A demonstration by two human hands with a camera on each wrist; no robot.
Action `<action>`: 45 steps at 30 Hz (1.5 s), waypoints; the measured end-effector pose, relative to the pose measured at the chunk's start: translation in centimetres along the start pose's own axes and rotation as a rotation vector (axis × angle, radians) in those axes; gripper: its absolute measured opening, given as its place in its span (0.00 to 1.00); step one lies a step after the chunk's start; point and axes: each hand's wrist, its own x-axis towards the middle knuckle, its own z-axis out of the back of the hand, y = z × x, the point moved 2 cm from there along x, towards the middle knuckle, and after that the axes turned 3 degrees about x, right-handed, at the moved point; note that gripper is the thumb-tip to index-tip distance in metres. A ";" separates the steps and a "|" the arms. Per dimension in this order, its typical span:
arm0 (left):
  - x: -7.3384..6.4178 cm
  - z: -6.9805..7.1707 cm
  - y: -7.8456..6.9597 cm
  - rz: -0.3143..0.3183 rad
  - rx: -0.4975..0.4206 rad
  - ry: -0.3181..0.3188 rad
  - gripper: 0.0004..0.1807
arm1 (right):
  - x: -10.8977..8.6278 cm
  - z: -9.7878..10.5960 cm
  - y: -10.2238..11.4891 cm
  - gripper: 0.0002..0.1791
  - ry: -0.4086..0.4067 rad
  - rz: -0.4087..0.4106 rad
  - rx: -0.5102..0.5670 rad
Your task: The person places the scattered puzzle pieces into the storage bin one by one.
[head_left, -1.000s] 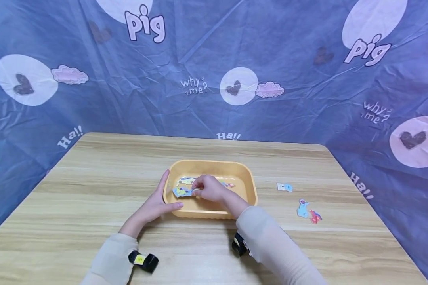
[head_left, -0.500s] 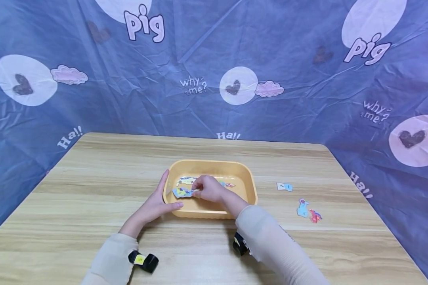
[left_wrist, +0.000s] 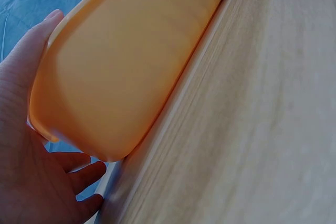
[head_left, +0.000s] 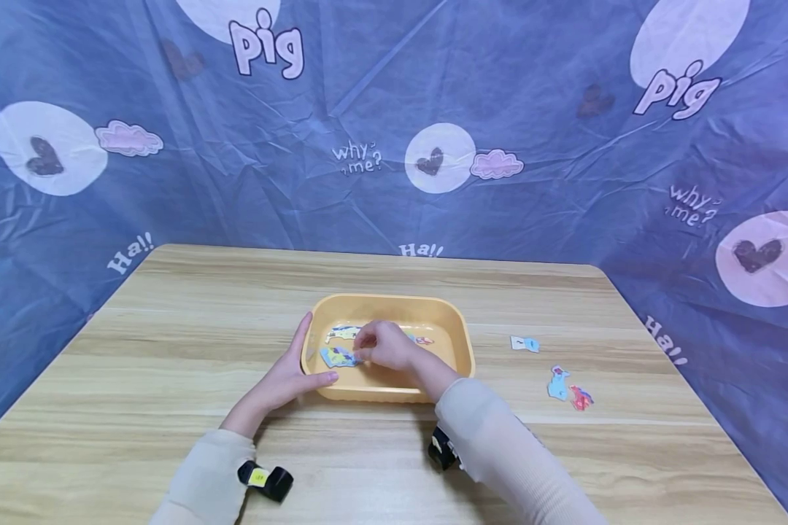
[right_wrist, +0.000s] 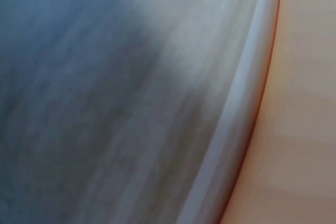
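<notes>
A yellow-orange plastic basin stands on the table, with colourful paper cutouts inside. My left hand holds its left end, thumb over the near rim and fingers along the side; the left wrist view shows this hand round the basin's outer wall. Inside the basin, my right hand has curled fingers with their tips at the right end of a blue and yellow cutout. Behind that lies a pale yellow cutout, and a small red one shows beyond the hand. The right wrist view shows no fingers.
On the wooden table, right of the basin, lie a white and blue cutout, a light blue cutout and a red one. A blue printed cloth hangs behind the table.
The blue and yellow cutout has shifted slightly right and toward me, and its pale edge at my right fingertips no longer shows. My left hand stays on the basin.
</notes>
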 end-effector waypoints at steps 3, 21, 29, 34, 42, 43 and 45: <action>0.0 0.0 -0.1 0.000 -0.004 0.003 0.55 | -0.1 0.3 0.1 0.07 -0.015 0.008 0.025; 0.0 -0.2 -0.1 -0.004 0.004 0.002 0.54 | -1.3 2.2 1.9 0.11 -0.097 0.059 0.222; -0.2 -0.2 -0.4 0.018 0.000 0.004 0.54 | -1.3 3.3 1.1 0.15 -0.138 0.067 0.288; 0.1 -0.1 0.3 0.014 -0.020 0.000 0.55 | -1.9 4.5 1.6 0.16 -0.167 0.076 0.339; 1.0 0.0 3.0 -0.002 -0.013 -0.020 0.57 | -3.4 6.7 1.6 0.13 -0.258 0.100 0.389; 1.1 0.0 3.1 -0.005 -0.012 -0.022 0.57 | -3.6 7.0 1.5 0.13 -0.269 0.102 0.392; 1.2 0.0 3.2 -0.009 -0.011 -0.025 0.57 | -4.1 7.7 1.3 0.14 -0.288 0.100 0.386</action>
